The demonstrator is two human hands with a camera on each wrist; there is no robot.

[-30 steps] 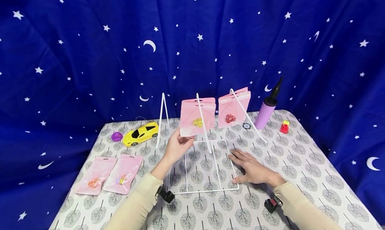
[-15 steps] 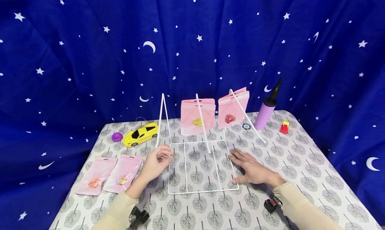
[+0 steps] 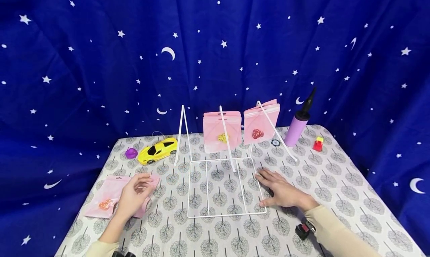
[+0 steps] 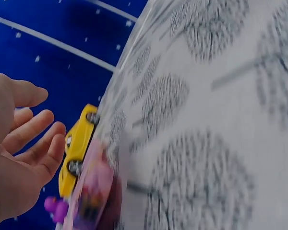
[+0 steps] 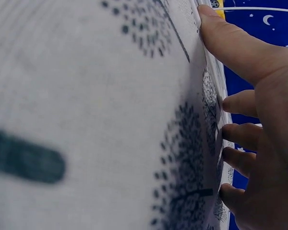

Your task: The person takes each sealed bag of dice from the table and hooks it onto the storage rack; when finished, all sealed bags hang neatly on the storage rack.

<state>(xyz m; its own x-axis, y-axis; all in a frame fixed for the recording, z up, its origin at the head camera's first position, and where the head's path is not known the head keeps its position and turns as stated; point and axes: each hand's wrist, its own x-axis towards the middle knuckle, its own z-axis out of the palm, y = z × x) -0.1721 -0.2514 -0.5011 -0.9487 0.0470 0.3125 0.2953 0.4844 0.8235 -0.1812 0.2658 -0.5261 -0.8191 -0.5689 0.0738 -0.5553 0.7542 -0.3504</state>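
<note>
My left hand (image 3: 132, 195) hovers over a pink zip pouch (image 3: 154, 181), hiding much of it; its fingers are loosely curled and hold nothing, as the left wrist view also shows. Left of it lies another pink pouch (image 3: 109, 191) with an orange spotted item inside. My right hand (image 3: 283, 190) rests with spread fingers on the table, touching the right side of the white wire rack (image 3: 228, 214). Pink pouches hang on two of the rack's hooks: those on the middle hook (image 3: 213, 132) show a yellow item, those on the right (image 3: 252, 119) a red one.
The rack's left hook (image 3: 180, 132) holds no pouch. Behind on the left are a yellow toy car (image 3: 158, 150) and a small purple toy (image 3: 131, 153). A purple hand pump (image 3: 294, 132) and a small red-and-yellow toy (image 3: 318, 144) stand at the back right.
My left hand has let go of the pouch on the middle hook and moved left and toward me, over the lying pouches. The right hand has stayed in place.
</note>
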